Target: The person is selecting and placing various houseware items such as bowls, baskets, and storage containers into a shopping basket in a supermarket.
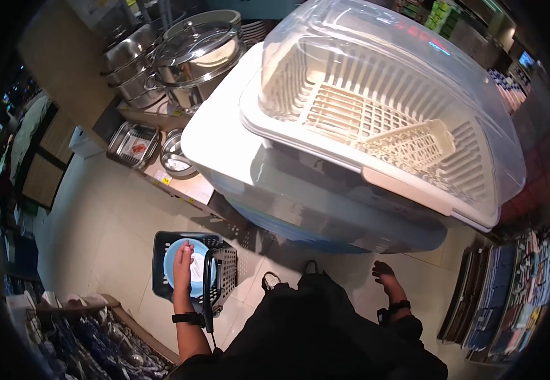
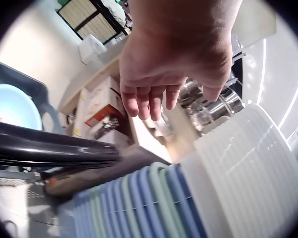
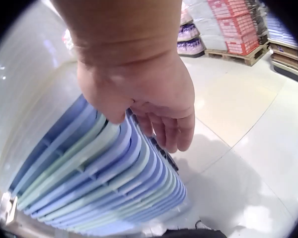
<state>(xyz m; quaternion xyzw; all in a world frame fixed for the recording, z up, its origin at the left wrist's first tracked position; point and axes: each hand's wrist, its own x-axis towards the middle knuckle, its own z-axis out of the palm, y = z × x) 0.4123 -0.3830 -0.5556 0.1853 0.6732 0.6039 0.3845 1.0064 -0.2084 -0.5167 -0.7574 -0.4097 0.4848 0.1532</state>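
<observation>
My left hand (image 1: 185,266) hangs with fingers loosely extended and holds nothing. In the head view it overlaps a light-blue basin (image 1: 171,261) that sits in a dark shopping basket (image 1: 228,272). The basket's black handle (image 2: 49,145) rises beside my left wrist. My right hand (image 1: 384,273) hangs at my other side, fingers relaxed and holding nothing. In the right wrist view that hand (image 3: 144,94) is close beside a stack of blue and green tubs (image 3: 114,173). Above the stack stands a cream dish rack (image 1: 376,126) under a clear domed lid (image 1: 477,95).
Steel pots (image 1: 189,69) with glass lids stand on a shelf at the upper left. Metal trays (image 1: 134,144) lie on a lower shelf. Folded textiles (image 1: 509,291) fill a rack at the right. Red cartons (image 3: 233,27) stand on a pallet (image 3: 248,57) across the tiled floor.
</observation>
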